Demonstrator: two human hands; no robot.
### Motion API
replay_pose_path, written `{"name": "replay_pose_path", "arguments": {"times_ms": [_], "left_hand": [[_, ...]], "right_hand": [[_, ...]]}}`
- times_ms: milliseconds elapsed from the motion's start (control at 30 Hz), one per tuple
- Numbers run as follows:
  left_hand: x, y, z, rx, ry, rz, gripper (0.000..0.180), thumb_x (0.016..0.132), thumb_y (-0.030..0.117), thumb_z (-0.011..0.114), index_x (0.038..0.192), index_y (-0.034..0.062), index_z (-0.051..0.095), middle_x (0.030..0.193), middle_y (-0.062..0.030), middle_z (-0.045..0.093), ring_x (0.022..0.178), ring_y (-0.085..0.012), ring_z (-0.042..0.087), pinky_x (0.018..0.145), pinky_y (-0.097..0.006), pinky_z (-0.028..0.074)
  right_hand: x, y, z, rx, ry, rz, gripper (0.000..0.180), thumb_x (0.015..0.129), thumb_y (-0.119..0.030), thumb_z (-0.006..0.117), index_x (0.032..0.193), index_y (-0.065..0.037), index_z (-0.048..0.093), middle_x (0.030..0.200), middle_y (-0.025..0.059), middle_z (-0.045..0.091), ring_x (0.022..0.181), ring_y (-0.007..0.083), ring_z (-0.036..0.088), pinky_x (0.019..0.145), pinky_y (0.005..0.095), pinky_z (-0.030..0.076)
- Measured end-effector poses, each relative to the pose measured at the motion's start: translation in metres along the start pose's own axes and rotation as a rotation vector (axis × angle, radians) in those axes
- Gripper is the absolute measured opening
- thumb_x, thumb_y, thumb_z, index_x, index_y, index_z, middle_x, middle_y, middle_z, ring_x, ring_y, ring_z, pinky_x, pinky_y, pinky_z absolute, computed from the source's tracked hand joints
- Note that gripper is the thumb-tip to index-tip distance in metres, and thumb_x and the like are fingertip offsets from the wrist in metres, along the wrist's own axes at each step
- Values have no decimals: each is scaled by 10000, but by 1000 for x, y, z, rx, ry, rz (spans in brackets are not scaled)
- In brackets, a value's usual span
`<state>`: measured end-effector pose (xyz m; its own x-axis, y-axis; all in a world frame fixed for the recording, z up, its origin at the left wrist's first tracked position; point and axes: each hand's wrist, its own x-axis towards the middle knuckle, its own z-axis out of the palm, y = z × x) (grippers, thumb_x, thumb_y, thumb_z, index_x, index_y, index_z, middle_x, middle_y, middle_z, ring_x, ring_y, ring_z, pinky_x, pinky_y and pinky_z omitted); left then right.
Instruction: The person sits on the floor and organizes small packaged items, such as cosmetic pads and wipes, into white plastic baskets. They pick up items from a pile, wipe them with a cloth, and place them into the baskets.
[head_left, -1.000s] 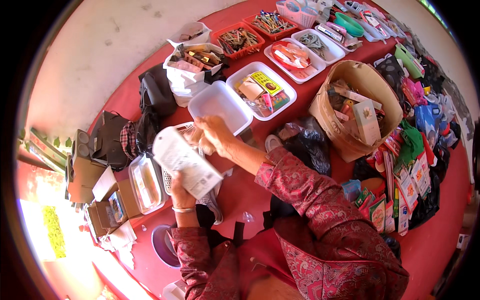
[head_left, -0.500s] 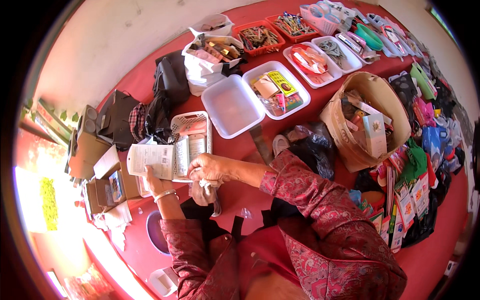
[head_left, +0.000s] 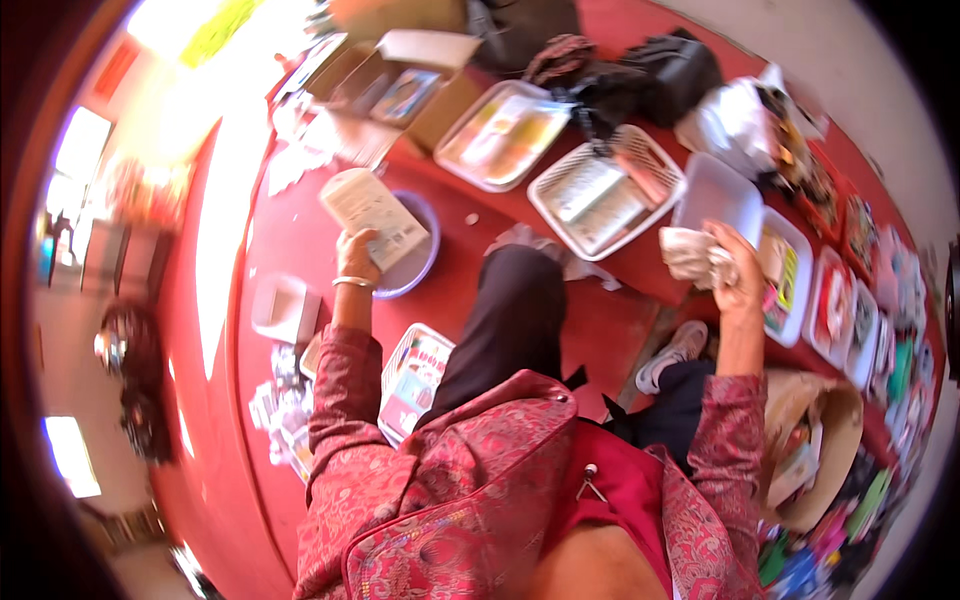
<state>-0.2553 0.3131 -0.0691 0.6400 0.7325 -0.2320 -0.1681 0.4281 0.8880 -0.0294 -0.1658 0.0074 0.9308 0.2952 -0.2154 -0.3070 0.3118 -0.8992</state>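
My left hand (head_left: 356, 256) is closed on the lower edge of a flat, off-white printed card packet (head_left: 376, 214). The packet is held up over a round purple basin (head_left: 431, 222), covering part of its mouth. Off to the right, my right hand (head_left: 738, 268) grips a crumpled whitish cloth (head_left: 696, 256), well apart from the packet. Just left of the cloth stands a white lattice basket (head_left: 545, 193) with pale printed booklets (head_left: 603, 205) and pinkish items inside.
A white tray (head_left: 445, 160) of flat packets and an opened cardboard box (head_left: 440, 115) lie beyond the basin. Another basket (head_left: 384, 405) is by my left knee. A small white container (head_left: 285, 308) sits at left. Right are trays (head_left: 797, 318) and a large round carton (head_left: 835, 440).
The view has swung left. My left hand has carried the packet away from the lattice basket to the basin, while my right hand with the cloth has moved apart from it to the right.
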Motion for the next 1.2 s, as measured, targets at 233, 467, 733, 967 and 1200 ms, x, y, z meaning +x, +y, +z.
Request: {"name": "replay_pose_path", "arguments": {"times_ms": [233, 467, 733, 967, 1200], "left_hand": [[27, -78, -136, 872, 294, 233, 318, 662, 28, 544, 974, -22, 511, 886, -208, 606, 833, -325, 607, 728, -376, 488], [25, -64, -91, 204, 115, -33, 438, 692, -84, 482, 1125, -17, 476, 1016, -159, 594, 892, -270, 601, 778, -374, 497], [-2, -12, 21, 110, -297, -13, 447, 756, -52, 485, 1195, -34, 400, 1115, -156, 538, 1004, -248, 556, 856, -366, 469], [23, -22, 148, 706, -792, 155, 516, 745, -33, 517, 1235, -46, 356, 1111, -179, 538, 1054, -293, 518, 904, -342, 401], [14, -104, 280, 1603, -880, 520, 356, 744, 7, 458, 1092, -6, 387, 861, -281, 579, 834, -429, 578, 727, -477, 466]], "right_hand": [[11, 19, 17, -85, -13, 116, 167, 821, -111, 557, 931, 13, 572, 808, 37, 575, 756, 122, 559, 690, 218, 445], [23, 29, 19, -130, 51, 74, 171, 812, -104, 562, 928, 21, 581, 815, 48, 590, 755, 130, 568, 709, 231, 451], [20, 26, 31, -142, 31, 52, 180, 808, -118, 552, 925, 15, 582, 801, 62, 593, 713, 133, 569, 620, 235, 466], [21, 13, 23, -78, 89, -40, 137, 804, -80, 556, 881, 29, 586, 757, 55, 586, 677, 116, 557, 631, 214, 450], [16, -5, 18, 13, 104, -91, 118, 814, -76, 545, 868, 20, 586, 740, 55, 584, 646, 110, 559, 587, 217, 467]]}}
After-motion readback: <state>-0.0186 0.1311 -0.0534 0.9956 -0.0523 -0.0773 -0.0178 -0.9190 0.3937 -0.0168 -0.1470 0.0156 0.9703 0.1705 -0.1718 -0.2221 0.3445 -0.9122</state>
